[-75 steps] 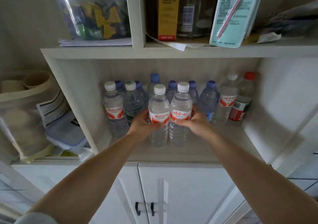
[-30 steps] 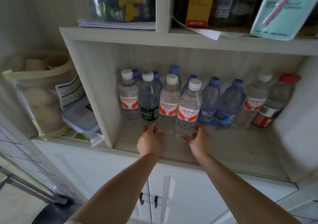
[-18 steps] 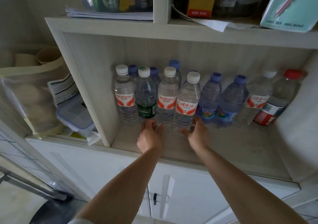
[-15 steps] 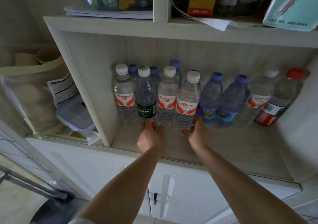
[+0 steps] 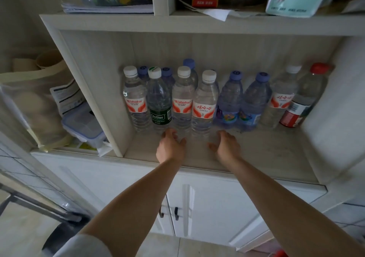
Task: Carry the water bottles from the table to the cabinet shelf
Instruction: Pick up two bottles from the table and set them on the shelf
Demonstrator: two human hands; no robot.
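Both hands, left hand [image 5: 170, 146] and right hand [image 5: 225, 145], hang loose and empty at frame centre; 2 red-labelled bottles [image 5: 182, 100] (just above) could topple if brushed.

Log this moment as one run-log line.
stage: after placing | left hand: open, empty | right hand: open, empty | water bottles: upright, rows at back | cabinet shelf: front bare

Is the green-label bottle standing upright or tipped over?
Upright. The green-label bottle stands on its base on the cabinet shelf, white cap on top, in line with its neighbours.
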